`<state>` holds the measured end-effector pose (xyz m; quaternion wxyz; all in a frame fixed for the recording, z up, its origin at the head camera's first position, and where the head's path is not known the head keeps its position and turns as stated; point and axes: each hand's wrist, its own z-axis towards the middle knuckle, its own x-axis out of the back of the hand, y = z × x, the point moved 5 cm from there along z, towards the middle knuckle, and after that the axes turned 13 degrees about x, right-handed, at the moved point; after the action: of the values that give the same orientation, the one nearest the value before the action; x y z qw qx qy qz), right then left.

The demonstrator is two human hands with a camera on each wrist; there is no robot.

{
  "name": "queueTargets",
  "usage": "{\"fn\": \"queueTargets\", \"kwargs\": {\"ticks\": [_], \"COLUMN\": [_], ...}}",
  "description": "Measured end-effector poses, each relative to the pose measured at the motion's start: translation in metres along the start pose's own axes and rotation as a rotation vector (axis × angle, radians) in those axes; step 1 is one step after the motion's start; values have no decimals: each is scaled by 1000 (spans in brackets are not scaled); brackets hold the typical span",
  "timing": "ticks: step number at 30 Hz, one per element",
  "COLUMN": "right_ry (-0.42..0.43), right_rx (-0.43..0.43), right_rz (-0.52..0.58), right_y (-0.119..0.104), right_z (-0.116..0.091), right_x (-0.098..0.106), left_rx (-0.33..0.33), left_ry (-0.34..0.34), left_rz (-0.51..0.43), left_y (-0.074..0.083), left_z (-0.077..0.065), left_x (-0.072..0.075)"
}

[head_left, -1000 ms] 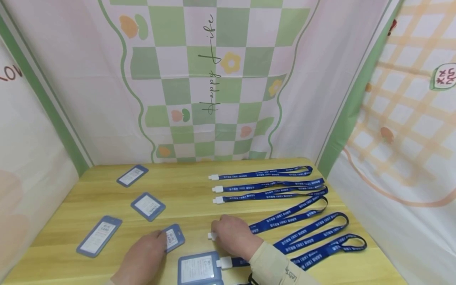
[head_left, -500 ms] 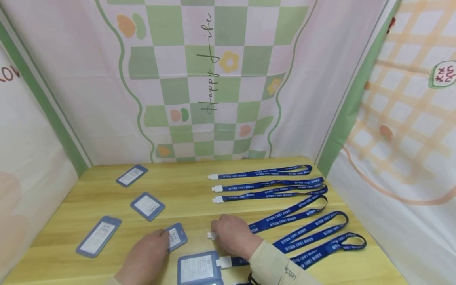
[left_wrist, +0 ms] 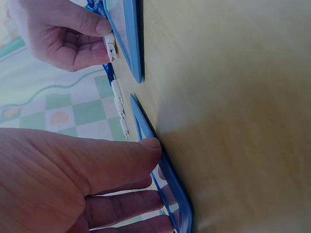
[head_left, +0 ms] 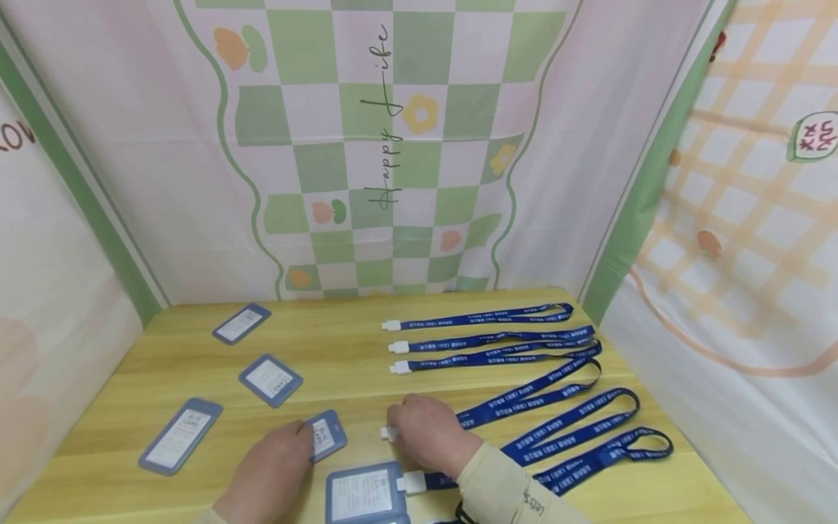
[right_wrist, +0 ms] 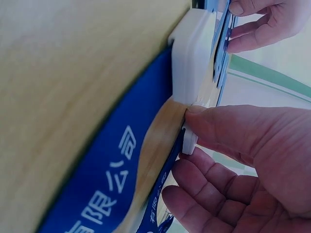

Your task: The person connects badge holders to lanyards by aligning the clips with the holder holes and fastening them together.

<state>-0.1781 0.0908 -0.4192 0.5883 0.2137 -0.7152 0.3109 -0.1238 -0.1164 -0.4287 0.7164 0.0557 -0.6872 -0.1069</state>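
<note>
My left hand grips a blue-framed ID badge holder low over the table, its slotted end toward the right. In the left wrist view the thumb lies on one edge of the frame and the fingers on the far edge. My right hand pinches the white clip of a blue lanyard between thumb and fingers. A gap separates this clip from the badge holder in my left hand. Just in front, another badge holder is joined to a white lanyard clip.
Several more badge holders, such as a tilted one and a long one, lie on the left of the wooden table. Several blue lanyards, including one at the back, lie on the right. A checked curtain hangs behind.
My left hand has moved slightly right with the badge holder, bringing its slotted end a little nearer the clip. The right hand has stayed in place on the clip.
</note>
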Motion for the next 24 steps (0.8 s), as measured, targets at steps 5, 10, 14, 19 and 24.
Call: {"fn": "queueTargets", "kwargs": {"ticks": [5, 10, 14, 19, 24], "right_ry": [1, 2, -4, -18, -21], "right_rx": [-6, -10, -13, -13, -15], "right_rz": [2, 3, 1, 1, -2], "right_y": [0, 0, 0, 0, 1], "right_z": [0, 0, 1, 1, 1], "right_x": [0, 0, -1, -2, -2], "left_rx": [-2, -6, -10, -10, -26], "left_ry": [-3, -11, -15, -28, -22], "left_rz": [0, -6, -5, -5, -7], "left_y": [1, 3, 5, 5, 7], "left_z": [1, 2, 3, 4, 4], "left_x": [-1, -1, -1, -2, -2]}}
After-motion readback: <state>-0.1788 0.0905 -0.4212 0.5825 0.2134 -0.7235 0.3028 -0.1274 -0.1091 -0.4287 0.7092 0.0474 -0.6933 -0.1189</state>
